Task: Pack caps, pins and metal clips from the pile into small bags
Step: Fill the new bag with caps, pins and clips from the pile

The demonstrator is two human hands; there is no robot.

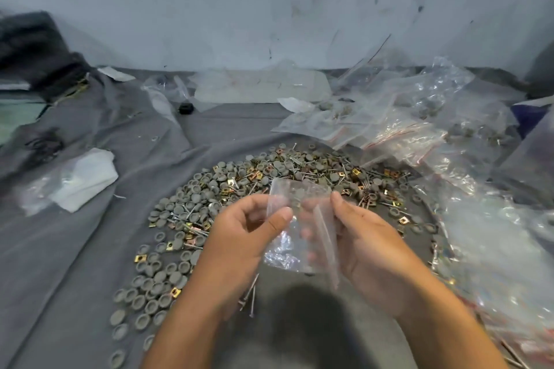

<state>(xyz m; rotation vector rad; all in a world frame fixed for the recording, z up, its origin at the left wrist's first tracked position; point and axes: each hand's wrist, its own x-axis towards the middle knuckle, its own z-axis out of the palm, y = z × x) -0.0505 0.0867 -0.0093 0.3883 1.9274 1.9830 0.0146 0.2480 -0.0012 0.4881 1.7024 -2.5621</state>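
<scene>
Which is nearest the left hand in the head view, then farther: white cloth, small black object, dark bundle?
From the left hand:
1. White cloth, left, on the grey sheet.
2. Small black object, farther back, mid-left.
3. Dark bundle, far-left corner by the wall.

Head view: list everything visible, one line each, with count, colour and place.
small bag: one, clear, held between both hands over the pile
caps: many, grey, heaped centre and spilling left
metal clips: many, gold, scattered among the caps
pins: many, silver, in the pile and under the left wrist
filled bags: many, clear with red seals, right
cloth: one, grey, under everything
white wad: one, left
left hand: pinching the bag
right hand: pinching the bag
</scene>
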